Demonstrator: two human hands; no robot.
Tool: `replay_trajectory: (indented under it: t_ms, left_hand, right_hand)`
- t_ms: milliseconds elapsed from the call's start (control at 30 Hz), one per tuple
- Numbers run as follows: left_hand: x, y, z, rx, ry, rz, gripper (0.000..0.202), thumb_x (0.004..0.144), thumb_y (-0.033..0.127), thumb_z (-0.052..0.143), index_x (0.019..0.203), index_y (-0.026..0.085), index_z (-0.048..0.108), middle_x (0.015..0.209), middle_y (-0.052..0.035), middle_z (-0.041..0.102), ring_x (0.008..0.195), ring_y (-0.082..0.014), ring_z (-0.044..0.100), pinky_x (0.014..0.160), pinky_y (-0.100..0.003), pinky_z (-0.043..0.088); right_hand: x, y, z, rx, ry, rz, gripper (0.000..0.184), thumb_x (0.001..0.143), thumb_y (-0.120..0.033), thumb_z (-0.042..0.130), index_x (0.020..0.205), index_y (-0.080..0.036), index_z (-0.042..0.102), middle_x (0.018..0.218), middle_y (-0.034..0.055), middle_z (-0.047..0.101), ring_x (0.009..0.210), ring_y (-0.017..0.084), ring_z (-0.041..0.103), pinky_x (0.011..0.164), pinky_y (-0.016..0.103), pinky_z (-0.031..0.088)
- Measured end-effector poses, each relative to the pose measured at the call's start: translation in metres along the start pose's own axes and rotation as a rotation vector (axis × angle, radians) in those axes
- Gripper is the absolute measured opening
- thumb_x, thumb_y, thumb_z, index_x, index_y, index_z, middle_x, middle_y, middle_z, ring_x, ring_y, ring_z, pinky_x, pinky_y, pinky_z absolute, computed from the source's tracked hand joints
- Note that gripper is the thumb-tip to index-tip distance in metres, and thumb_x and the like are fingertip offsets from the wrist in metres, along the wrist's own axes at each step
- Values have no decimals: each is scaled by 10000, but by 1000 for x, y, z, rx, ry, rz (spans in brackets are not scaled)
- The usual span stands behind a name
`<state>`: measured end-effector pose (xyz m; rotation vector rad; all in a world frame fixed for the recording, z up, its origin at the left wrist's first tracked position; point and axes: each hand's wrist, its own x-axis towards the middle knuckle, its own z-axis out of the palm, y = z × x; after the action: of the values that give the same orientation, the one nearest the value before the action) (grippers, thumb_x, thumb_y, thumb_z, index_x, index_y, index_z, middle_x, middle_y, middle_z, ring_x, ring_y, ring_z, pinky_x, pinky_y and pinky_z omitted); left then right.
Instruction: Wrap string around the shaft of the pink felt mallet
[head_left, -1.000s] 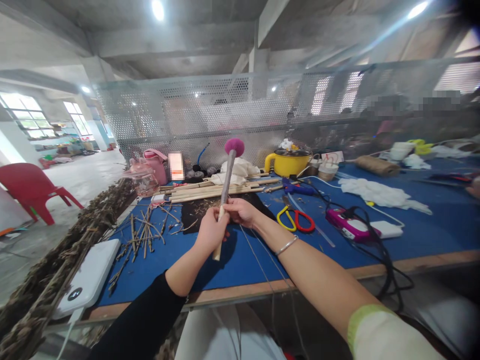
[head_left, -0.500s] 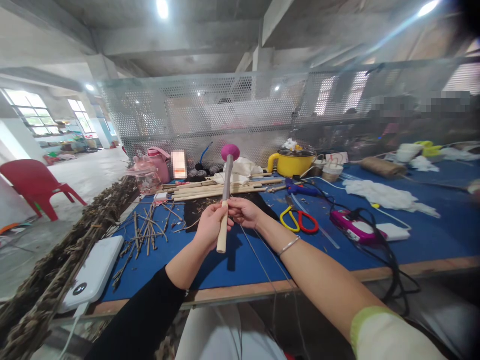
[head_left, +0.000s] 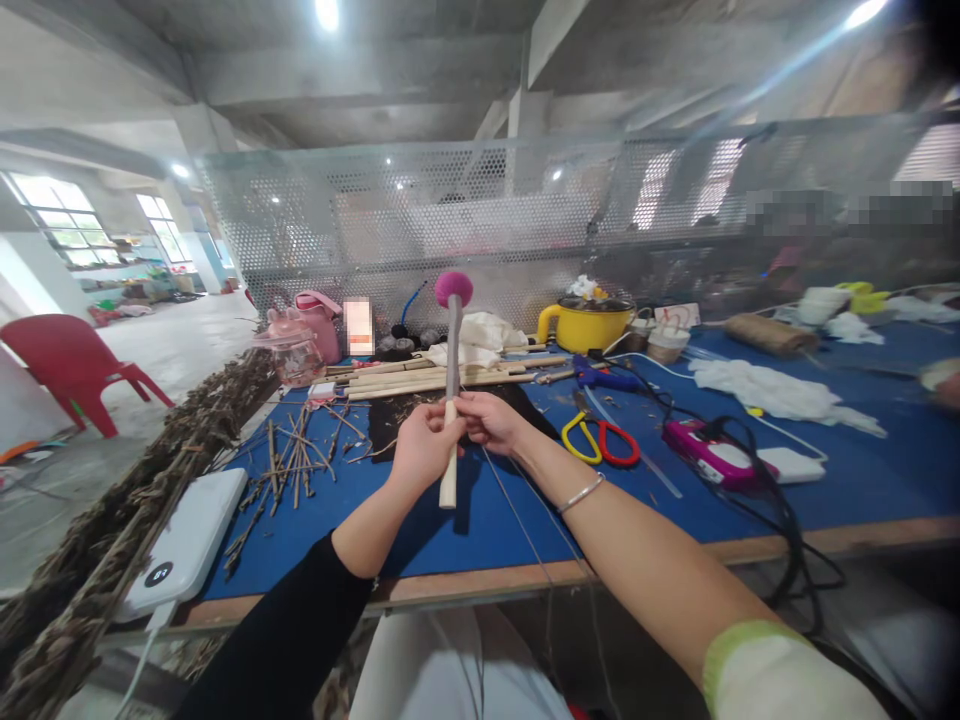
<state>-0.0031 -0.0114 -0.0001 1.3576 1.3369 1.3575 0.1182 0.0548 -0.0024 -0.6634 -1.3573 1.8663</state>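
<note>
Above the blue table (head_left: 525, 520) I hold a wooden stick (head_left: 449, 470) upright. Its upper part is wrapped in grey and a pink ball (head_left: 454, 289) tops it. My left hand (head_left: 420, 450) is closed round the bare wood near the middle. My right hand (head_left: 489, 420) pinches the stick at the lower edge of the grey wrap. A thin grey thread (head_left: 517, 520) runs from my right hand down toward my lap.
Yellow-and-red scissors (head_left: 598, 440), a blue glue gun (head_left: 600, 377), a pink device (head_left: 705, 450) with black cables and a yellow pot (head_left: 585, 324) lie to the right. Loose twigs (head_left: 292, 460), long wooden sticks (head_left: 435, 380) and a white scale (head_left: 184, 545) are to the left.
The stick has swung from a lean to the right to nearly upright, and both hands have shifted slightly on it. The view has moved a little.
</note>
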Motion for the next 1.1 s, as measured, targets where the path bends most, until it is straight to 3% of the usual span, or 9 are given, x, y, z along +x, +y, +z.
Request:
replay_trajectory:
  t_ms: [67, 167, 267, 367, 500, 700, 867, 1000, 1100]
  left_hand:
    - [-1, 3, 2, -143, -46, -10, 276, 714, 342, 613, 859, 153, 475, 629, -16, 630, 405, -92, 541, 387, -178, 390]
    - [-1, 3, 2, -277, -152, -29, 271, 760, 402, 549, 854, 158, 478, 621, -10, 619, 408, -86, 536, 387, -174, 394]
    - [-1, 0, 1, -242, -265, -174, 254, 784, 403, 513, 848, 157, 504, 680, -31, 630, 443, -94, 559, 403, -188, 418]
    - [-2, -4, 2, -76, -139, -226, 250, 782, 389, 518, 892, 166, 495, 721, -32, 622, 418, -88, 537, 383, -201, 419]
    - [-6, -2, 5, 108, 82, -17, 280, 687, 291, 641, 893, 174, 493, 620, 19, 575, 368, -64, 469, 347, -170, 361]
    - [-7, 6, 5, -150, -12, -28, 236, 710, 297, 604, 829, 180, 437, 461, 80, 491, 324, -57, 410, 327, -157, 321]
    - [-5, 9, 3, -363, -151, -81, 262, 728, 380, 577, 821, 173, 447, 566, 28, 570, 350, -51, 439, 338, -161, 330]
    - [-4, 5, -1, -149, -190, -165, 268, 758, 396, 539, 888, 168, 486, 738, -38, 631, 399, -71, 502, 369, -183, 372]
    - [-4, -2, -2, 139, -23, 25, 347, 705, 287, 615, 1015, 188, 496, 844, -52, 639, 462, -87, 538, 415, -189, 385]
  right_hand:
    - [-1, -2, -2, 72, -57, 12, 261, 697, -302, 638, 878, -129, 565, 402, -123, 227, 337, 23, 118, 315, 133, 80]
    - [-1, -1, -6, 81, -57, -14, 204, 693, -299, 639, 770, -144, 531, 393, -115, 237, 322, 30, 171, 307, 140, 109]
    - [1, 2, -7, -36, 13, -36, 232, 675, -303, 650, 670, -157, 470, 378, -106, 282, 304, 29, 184, 298, 160, 110]
    - [4, 6, -3, -154, 112, -40, 234, 655, -295, 654, 654, -154, 467, 368, -96, 331, 291, 27, 191, 297, 177, 87]
    - [5, 4, 3, -137, 164, -93, 232, 651, -301, 658, 676, -151, 483, 396, -87, 364, 308, 26, 215, 309, 182, 96]
    - [-4, -10, 3, 25, -17, -55, 287, 678, -332, 660, 857, -141, 543, 406, -130, 218, 339, 20, 98, 333, 153, 54]
    - [-6, -11, -1, 81, -54, -62, 267, 668, -333, 671, 801, -142, 540, 417, -114, 237, 346, 24, 159, 332, 142, 102]
    - [-2, -5, -3, -15, 46, -51, 280, 648, -327, 686, 662, -156, 465, 396, -115, 232, 335, 20, 123, 317, 156, 83]
    - [2, -1, -3, -98, 97, -36, 286, 654, -341, 677, 671, -164, 453, 385, -115, 243, 321, 25, 127, 306, 168, 69]
